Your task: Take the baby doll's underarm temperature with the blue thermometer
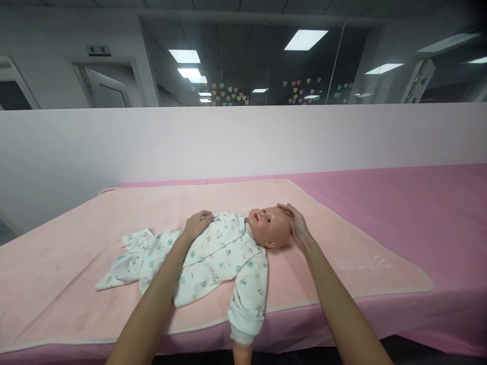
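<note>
A baby doll lies on its back across a peach blanket, its head to the right. It wears a white printed top and matching printed trousers. One sleeved arm of the doll hangs over the near edge. My left hand rests on the far side of the doll's belly, fingers laid over the top and partly out of sight. Against the crown of the doll's head lies my right hand, its fingers stretched along it. Neither hand is closed around anything.
The peach blanket is spread over a pink sheet on a table. A white partition rises behind the far edge. Beyond it stand a glass wall with heart stickers and a door.
</note>
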`<action>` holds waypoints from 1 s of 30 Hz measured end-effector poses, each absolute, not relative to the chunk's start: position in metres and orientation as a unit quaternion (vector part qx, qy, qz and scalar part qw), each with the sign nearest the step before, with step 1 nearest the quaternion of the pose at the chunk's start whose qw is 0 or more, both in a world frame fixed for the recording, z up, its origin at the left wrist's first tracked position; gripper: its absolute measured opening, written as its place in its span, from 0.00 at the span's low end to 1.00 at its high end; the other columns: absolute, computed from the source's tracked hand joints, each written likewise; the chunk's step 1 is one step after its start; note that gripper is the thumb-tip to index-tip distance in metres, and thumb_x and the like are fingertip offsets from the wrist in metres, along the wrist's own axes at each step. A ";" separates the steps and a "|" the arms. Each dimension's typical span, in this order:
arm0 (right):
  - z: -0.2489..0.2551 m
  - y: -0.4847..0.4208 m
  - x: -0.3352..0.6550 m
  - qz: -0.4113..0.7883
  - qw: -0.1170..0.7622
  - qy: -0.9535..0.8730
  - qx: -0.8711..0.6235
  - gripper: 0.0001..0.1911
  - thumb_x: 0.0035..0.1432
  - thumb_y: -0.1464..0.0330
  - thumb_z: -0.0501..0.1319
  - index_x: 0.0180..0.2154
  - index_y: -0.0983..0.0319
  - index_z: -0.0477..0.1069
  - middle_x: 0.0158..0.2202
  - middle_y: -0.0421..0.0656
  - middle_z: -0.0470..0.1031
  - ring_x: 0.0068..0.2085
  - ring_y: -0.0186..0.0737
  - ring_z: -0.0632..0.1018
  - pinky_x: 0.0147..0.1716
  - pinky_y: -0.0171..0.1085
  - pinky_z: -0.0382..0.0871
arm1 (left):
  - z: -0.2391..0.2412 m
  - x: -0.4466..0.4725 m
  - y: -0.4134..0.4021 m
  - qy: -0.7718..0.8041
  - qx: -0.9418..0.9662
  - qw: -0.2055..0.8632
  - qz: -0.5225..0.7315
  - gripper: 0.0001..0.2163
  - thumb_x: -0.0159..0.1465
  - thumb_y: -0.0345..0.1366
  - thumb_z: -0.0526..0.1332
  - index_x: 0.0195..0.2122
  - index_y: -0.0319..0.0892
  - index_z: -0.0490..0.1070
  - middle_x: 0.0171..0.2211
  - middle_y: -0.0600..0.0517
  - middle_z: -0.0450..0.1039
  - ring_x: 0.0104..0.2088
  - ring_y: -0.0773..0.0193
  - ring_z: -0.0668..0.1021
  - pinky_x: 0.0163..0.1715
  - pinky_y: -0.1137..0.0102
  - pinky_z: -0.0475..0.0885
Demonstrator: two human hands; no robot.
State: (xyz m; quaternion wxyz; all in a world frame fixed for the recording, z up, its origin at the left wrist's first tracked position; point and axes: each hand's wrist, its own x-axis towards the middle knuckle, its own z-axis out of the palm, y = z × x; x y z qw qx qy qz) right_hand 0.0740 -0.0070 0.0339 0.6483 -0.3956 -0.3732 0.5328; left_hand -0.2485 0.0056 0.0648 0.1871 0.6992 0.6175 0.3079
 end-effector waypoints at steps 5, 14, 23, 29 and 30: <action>0.037 -0.008 0.069 0.460 0.638 -0.478 -0.391 0.16 0.47 0.58 0.60 0.33 0.63 0.74 0.40 0.43 0.76 0.45 0.43 0.73 0.47 0.37 0.64 | 0.078 -0.232 -0.010 0.468 0.676 0.293 0.488 0.19 0.57 0.46 0.54 0.43 0.39 0.68 0.44 0.45 0.72 0.45 0.57 0.72 0.45 0.66 0.66; 0.055 -0.031 0.054 0.671 0.505 -0.364 -0.404 0.23 0.53 0.54 0.49 0.39 0.64 0.71 0.37 0.49 0.77 0.38 0.47 0.77 0.38 0.45 0.70 | 0.086 -0.180 -0.054 0.377 0.858 0.181 0.299 0.17 0.48 0.46 0.64 0.38 0.45 0.73 0.34 0.52 0.73 0.30 0.65 0.70 0.28 0.73 0.62; 0.054 -0.040 0.047 0.111 0.679 -0.461 -0.560 0.11 0.50 0.65 0.54 0.31 0.64 0.71 0.35 0.47 0.75 0.39 0.44 0.72 0.43 0.42 0.61 | 0.073 -0.197 -0.028 0.469 0.636 0.340 0.510 0.20 0.52 0.48 0.59 0.36 0.36 0.74 0.26 0.49 0.73 0.29 0.63 0.71 0.28 0.72 0.63; 0.089 -0.063 -0.035 -0.156 0.349 -0.835 -0.395 0.12 0.56 0.71 0.51 0.29 0.60 0.73 0.37 0.44 0.74 0.41 0.39 0.70 0.48 0.40 0.56 | 0.070 -0.207 -0.020 0.466 0.595 0.384 0.531 0.18 0.52 0.49 0.60 0.28 0.36 0.74 0.24 0.51 0.72 0.27 0.65 0.70 0.28 0.72 0.63; 0.092 -0.061 -0.046 -0.170 0.290 -0.852 -0.400 0.12 0.56 0.72 0.51 0.31 0.60 0.73 0.40 0.46 0.73 0.44 0.41 0.69 0.50 0.41 0.55 | 0.070 -0.207 -0.020 0.465 0.594 0.383 0.533 0.18 0.52 0.49 0.60 0.28 0.36 0.74 0.24 0.51 0.72 0.27 0.65 0.70 0.28 0.72 0.63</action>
